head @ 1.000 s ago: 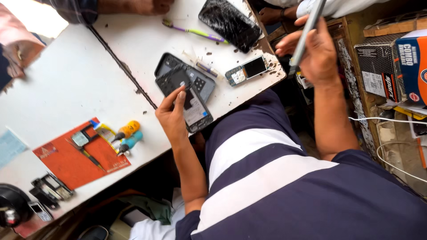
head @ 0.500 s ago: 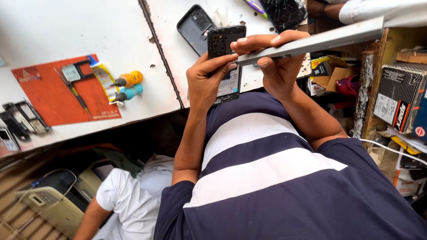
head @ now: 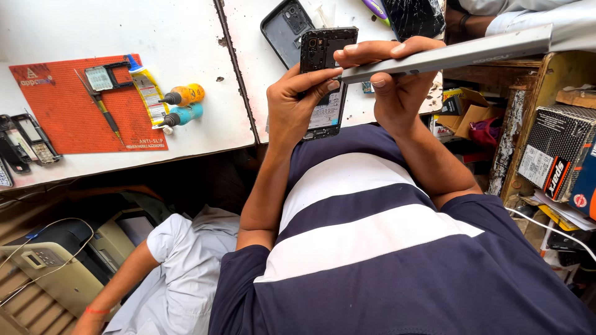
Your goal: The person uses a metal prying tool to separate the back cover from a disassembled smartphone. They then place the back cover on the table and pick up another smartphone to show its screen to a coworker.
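My left hand grips an opened black phone with its back removed, held upright over the white table's edge. My right hand holds a long grey metal tool, its tip resting on the phone's inner side near my left thumb. Just behind the phone, a dark grey back cover lies on the table. A second phone with a cracked screen lies further right.
A red work mat at the left carries a small tool and parts. Beside it lie a yellow bottle and a blue bottle. Another person in a white shirt sits below. Boxes stand at the right.
My left hand lifted the phone off the table and brought it close. My right hand swung the grey tool down until its tip met the phone. The view shifted right.
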